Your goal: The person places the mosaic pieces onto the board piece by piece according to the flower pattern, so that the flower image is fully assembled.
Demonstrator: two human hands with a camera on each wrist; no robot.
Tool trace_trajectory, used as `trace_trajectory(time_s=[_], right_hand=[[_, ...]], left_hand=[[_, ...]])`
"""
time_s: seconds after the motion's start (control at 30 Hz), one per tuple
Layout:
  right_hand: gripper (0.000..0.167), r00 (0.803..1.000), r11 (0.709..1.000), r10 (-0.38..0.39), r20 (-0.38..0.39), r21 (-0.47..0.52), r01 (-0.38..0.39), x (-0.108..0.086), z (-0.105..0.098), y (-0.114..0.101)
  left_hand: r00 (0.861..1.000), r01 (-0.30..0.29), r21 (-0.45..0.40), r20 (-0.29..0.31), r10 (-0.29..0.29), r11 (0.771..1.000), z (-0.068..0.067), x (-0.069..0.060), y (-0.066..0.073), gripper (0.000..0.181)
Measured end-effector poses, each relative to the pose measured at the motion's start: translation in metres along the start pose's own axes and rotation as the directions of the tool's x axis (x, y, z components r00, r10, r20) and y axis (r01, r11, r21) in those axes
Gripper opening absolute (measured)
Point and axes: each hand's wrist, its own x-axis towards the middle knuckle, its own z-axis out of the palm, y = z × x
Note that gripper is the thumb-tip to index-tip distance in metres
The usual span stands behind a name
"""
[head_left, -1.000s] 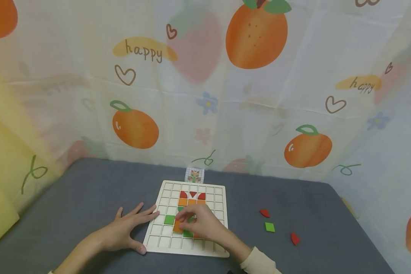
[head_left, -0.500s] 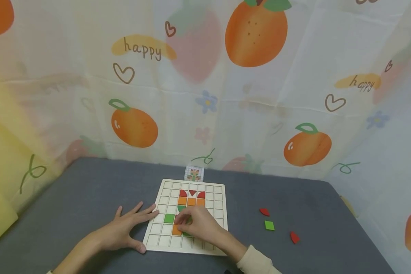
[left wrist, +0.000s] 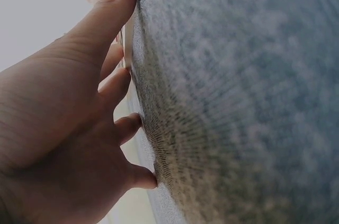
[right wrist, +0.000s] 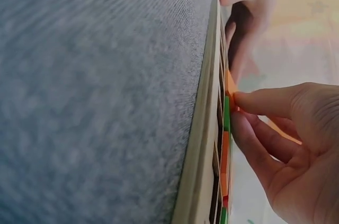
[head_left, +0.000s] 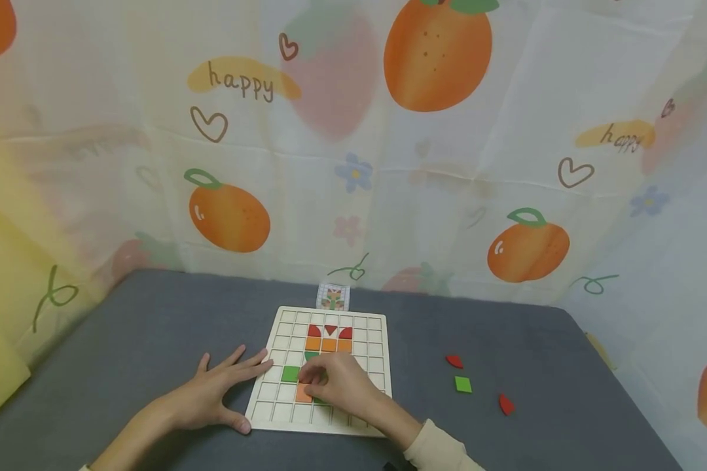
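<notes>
A pale square grid board lies on the table, with red, orange and green tiles set in its cells. My left hand spreads its fingers along the board's left edge, the thumb at the near left corner. With thumb and fingertips, my right hand pinches an orange square tile in the lower part of the grid. In the right wrist view this orange tile looks slightly tilted against the board. A green square tile sits just up and left of it. My right hand covers several cells.
To the right of the board lie a red curved tile, a light green square tile and another red curved tile. A small pattern card lies behind the board's far edge. A fruit-printed curtain hangs behind the table.
My right hand stays over the same orange tile, with only small shifts of its fingers and wrist. The left hand holds its place on the board. The head view has tilted slightly.
</notes>
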Motion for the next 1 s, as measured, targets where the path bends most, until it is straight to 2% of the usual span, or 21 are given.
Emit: trace_trajectory(time_s=[0.27, 0.5, 0.57, 0.77, 1.0], right_hand=[[0.016, 0.999, 0.998, -0.025, 0.026, -0.050, 0.027, 0.004, 0.002, -0.002], [0.018, 0.986, 0.995, -0.073, 0.151, -0.056, 0.082, 0.000, -0.013, -0.001], [0.019, 0.983, 0.996, -0.077, 0.165, -0.020, 0.082, -0.002, -0.019, -0.002], [0.019, 0.993, 0.998, -0.058, 0.103, 0.046, 0.053, -0.010, -0.042, 0.002], [0.018, 1.000, 1.000, -0.018, 0.018, -0.017, 0.018, -0.023, -0.077, 0.020]], left_hand=[[1.000, 0.016, -0.017, 0.020, -0.016, 1.000, -0.001, -0.001, -0.002, 0.100], [1.000, 0.010, -0.020, 0.020, -0.010, 1.000, 0.000, 0.000, -0.003, 0.100], [1.000, 0.013, -0.021, 0.023, -0.012, 1.000, 0.000, 0.001, -0.003, 0.099], [0.999, 0.028, -0.017, 0.033, -0.027, 0.999, -0.001, 0.001, -0.002, 0.099], [0.998, 0.050, -0.017, 0.044, -0.049, 0.999, -0.001, 0.002, 0.000, 0.101]])
